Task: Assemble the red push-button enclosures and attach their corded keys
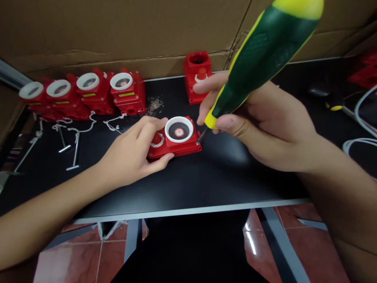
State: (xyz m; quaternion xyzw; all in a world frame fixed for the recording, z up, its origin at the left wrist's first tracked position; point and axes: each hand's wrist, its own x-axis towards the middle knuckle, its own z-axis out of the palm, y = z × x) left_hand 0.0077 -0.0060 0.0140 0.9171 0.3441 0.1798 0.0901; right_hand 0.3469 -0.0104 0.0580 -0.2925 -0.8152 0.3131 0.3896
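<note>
A red housing with a white-ringed round window (193,146) lies on the black tabletop in front of me. My left hand (132,151) grips its left end, thumb along the near edge and fingers over the far side. In my right hand (265,125) is a green and yellow screwdriver (262,51), its handle slanting up to the right. The screwdriver's tip meets a screw (197,144) at the housing's right corner. Part of the housing's left end is hidden under my left hand.
Several similar red units (129,96) stand in a row at the back left, with white cords and small metal T-bars (73,167) before them. Another red housing (198,88) stands at the back by the cardboard (123,35). Debris (155,105) lies nearby; white cable (361,143) is at right.
</note>
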